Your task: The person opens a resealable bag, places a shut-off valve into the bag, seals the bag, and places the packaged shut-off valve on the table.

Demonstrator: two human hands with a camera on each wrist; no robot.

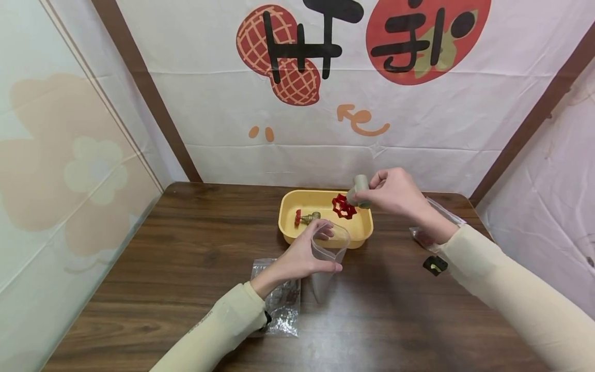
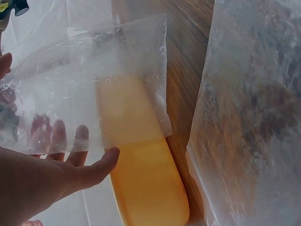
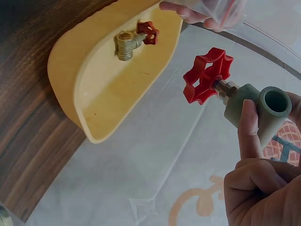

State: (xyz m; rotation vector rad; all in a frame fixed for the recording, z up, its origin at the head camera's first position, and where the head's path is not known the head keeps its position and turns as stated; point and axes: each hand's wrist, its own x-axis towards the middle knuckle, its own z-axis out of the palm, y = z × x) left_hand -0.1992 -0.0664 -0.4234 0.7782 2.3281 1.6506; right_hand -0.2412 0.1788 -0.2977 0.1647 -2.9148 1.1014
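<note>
My right hand [image 1: 395, 191] pinches a grey-green plastic stop valve [image 3: 242, 106] by its pipe body, above the right part of a yellow tray [image 1: 365, 233]. Its red handwheel [image 3: 207, 75] points away from the fingers. In front of the tray, my left hand [image 1: 297, 256] holds a clear plastic bag [image 1: 323, 284] near its spread mouth, thumb on the near side. Through the film in the left wrist view, several fingers show behind the bag. A brass valve [image 1: 309, 217] with a red handwheel lies inside the tray.
A clear bag [image 1: 287, 315] with dark contents lies on the wooden table beneath the left forearm. Another bag [image 1: 420, 236] with something reddish is partly hidden by the right forearm. A small black object [image 1: 435, 265] appears by the right cuff. Printed cloth [image 1: 209, 113] hangs behind the table.
</note>
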